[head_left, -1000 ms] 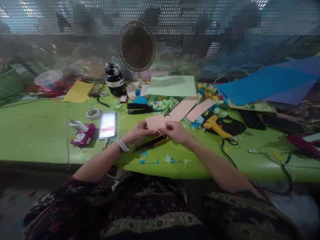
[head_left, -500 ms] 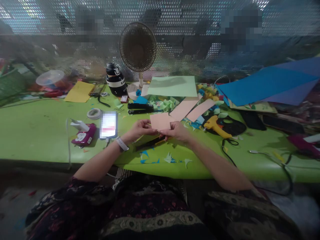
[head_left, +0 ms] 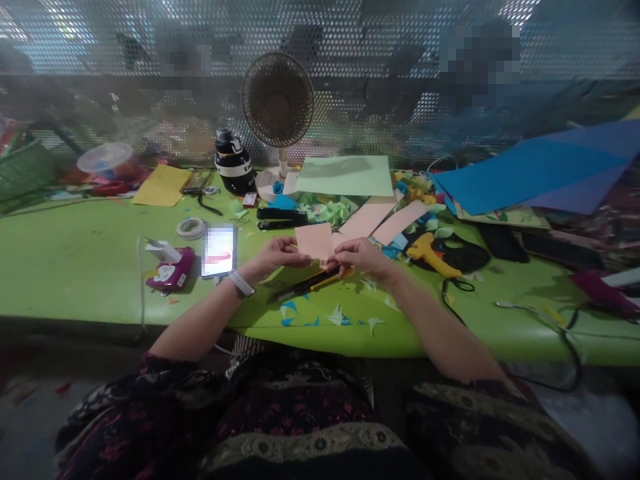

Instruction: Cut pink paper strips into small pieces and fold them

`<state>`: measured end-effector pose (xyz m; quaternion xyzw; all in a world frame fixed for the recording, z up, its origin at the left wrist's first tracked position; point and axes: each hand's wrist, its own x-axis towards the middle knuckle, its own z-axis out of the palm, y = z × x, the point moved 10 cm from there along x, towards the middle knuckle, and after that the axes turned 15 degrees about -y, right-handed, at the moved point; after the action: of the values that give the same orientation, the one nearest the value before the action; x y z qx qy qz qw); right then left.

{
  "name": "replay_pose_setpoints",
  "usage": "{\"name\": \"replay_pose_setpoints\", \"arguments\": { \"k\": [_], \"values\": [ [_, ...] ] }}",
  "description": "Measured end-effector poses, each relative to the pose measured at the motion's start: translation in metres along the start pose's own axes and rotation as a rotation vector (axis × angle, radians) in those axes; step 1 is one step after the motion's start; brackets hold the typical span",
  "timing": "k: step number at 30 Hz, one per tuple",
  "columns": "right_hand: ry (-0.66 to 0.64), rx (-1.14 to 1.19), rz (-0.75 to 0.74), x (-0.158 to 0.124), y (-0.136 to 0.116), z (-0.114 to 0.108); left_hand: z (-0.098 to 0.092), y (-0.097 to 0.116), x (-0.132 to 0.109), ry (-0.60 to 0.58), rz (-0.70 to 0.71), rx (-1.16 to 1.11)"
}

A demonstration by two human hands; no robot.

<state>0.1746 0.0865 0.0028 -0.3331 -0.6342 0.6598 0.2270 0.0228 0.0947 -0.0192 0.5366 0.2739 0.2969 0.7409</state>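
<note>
Between my two hands, above the green table (head_left: 100, 267), is a small pink square of paper (head_left: 315, 241). My left hand (head_left: 277, 259) pinches its left side between thumb and fingers. At the lower right corner my right hand (head_left: 361, 257) is closed on the same paper. Just below lie scissors or a cutter with a dark blade and yellow edge (head_left: 313, 285); its kind is hard to make out. Two longer pink paper strips (head_left: 401, 222) rest behind my right hand. Small blue and pale green scraps (head_left: 338, 315) are scattered near the table's front edge.
Behind the hands are a black stapler (head_left: 281, 217), a fan (head_left: 278, 100) and a black bottle (head_left: 233, 163). A lit phone (head_left: 219, 251) and a tape roll (head_left: 191, 228) lie left. A yellow glue gun (head_left: 434, 255) and blue sheets (head_left: 530, 167) are right.
The pink square has shifted slightly left and tilted. My right hand has moved its grip to the lower right corner, and more of the dark tool below shows.
</note>
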Motion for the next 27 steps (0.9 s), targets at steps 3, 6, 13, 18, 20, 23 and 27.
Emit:
{"name": "replay_pose_setpoints", "arguments": {
  "k": [3, 6, 13, 18, 20, 23, 27],
  "values": [
    [0.005, -0.006, 0.019, -0.002, 0.0, -0.004, 0.0, 0.001, -0.001, -0.002, 0.002, -0.003],
    [0.019, -0.025, 0.032, -0.005, -0.001, -0.007, -0.001, 0.002, -0.001, -0.004, 0.01, 0.008],
    [0.006, -0.11, 0.026, 0.0, -0.002, 0.012, 0.01, -0.005, 0.003, -0.03, -0.01, 0.039],
    [-0.02, -0.157, -0.002, 0.002, -0.006, 0.018, 0.014, -0.004, 0.003, -0.042, -0.024, 0.023],
    [0.003, -0.161, -0.023, 0.0, -0.008, 0.011, 0.01, -0.002, 0.0, -0.023, -0.031, 0.002],
    [0.051, -0.159, -0.044, -0.005, -0.01, -0.004, -0.001, 0.004, -0.004, 0.013, -0.018, -0.004],
    [0.139, -0.14, -0.064, -0.012, -0.012, -0.018, -0.012, 0.012, -0.007, 0.07, 0.028, -0.008]
  ]
}}
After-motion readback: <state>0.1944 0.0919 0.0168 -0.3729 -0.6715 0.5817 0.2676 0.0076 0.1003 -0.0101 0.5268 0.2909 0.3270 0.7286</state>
